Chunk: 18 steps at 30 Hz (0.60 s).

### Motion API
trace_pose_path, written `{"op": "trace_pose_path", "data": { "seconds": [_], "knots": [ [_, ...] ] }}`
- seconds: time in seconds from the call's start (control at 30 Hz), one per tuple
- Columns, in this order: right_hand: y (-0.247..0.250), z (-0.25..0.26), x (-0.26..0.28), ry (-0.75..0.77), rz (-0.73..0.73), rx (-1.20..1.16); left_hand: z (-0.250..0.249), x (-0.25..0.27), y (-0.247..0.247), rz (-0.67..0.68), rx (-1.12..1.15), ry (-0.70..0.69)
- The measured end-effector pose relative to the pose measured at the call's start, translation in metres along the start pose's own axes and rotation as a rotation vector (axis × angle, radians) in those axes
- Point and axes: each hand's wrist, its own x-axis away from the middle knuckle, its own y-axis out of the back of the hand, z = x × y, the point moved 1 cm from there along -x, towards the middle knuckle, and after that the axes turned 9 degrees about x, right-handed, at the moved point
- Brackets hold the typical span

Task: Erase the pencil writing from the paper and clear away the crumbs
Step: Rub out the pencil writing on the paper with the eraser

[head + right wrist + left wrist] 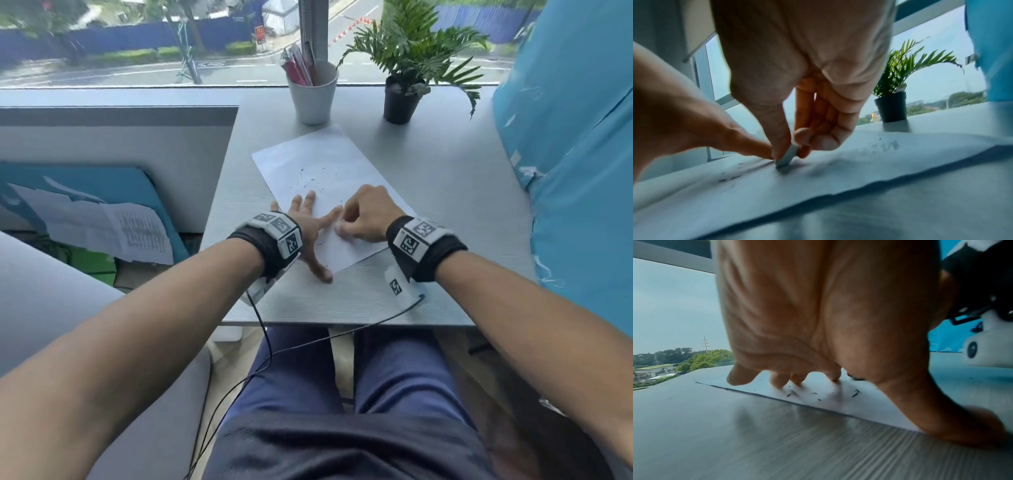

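The paper [329, 178] lies at an angle on the desk [445, 192], its near corner under both hands. The left hand [305, 222] is spread flat, fingers pressing the sheet's near left edge. The right hand [363, 214] pinches a small eraser [787, 156] between thumb and fingertips, its tip touching the paper just beside the left forefinger. Dark crumbs [308, 180] are scattered over the middle of the sheet, with more by the left fingers.

To rub well, the left hand should probably keep the sheet taut close to the eraser, so short firm strokes do not wrinkle it. Faint writing [885, 146] shows farther to the right, so erasing looks unfinished; sweeping crumbs comes after.
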Motion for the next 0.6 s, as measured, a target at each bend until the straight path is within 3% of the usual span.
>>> {"op": "trace_pose_path", "data": {
  "seconds": [0.07,0.13,0.2,0.27,0.33,0.47,0.6],
  "knots": [
    [-0.005,0.002,0.001,0.011,-0.029,-0.003,0.001,0.002,0.0,-0.001,0.011,0.0],
    [-0.017,0.018,0.016,0.138,0.091,0.034,0.001,0.0,-0.001,-0.007,0.01,0.0],
    [-0.013,0.017,0.017,0.135,0.154,0.025,0.002,0.0,-0.002,-0.004,0.004,0.001],
    [0.002,0.003,0.002,0.003,0.046,-0.022,0.001,0.0,-0.001,0.001,0.009,0.001],
    [0.003,0.001,-0.001,-0.024,-0.043,-0.022,0.0,0.002,0.0,0.004,0.022,0.001],
    [-0.014,0.022,0.022,0.151,0.137,-0.001,0.0,0.001,-0.001,-0.002,0.008,0.002],
    [0.007,-0.008,-0.002,-0.058,-0.033,-0.055,-0.001,0.002,0.0,0.003,0.032,0.005]
  ]
}}
